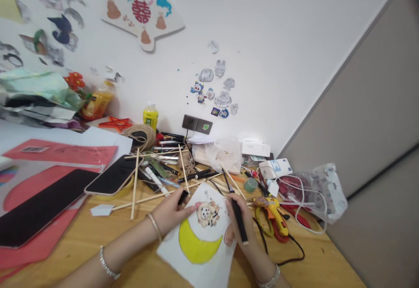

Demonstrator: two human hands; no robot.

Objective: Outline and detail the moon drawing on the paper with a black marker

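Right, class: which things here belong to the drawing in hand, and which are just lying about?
In use: left hand, right hand, black marker, moon drawing.
Lying about: glue gun, phone, twine, wooden sticks.

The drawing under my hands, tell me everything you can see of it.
The drawing is a white paper sheet, flat and askew on the wooden table. It bears a yellow crescent moon and, above it, a small cartoon animal with pink touches. The left hand rests on its upper left edge; the right hand, holding a black pen, on its right edge.
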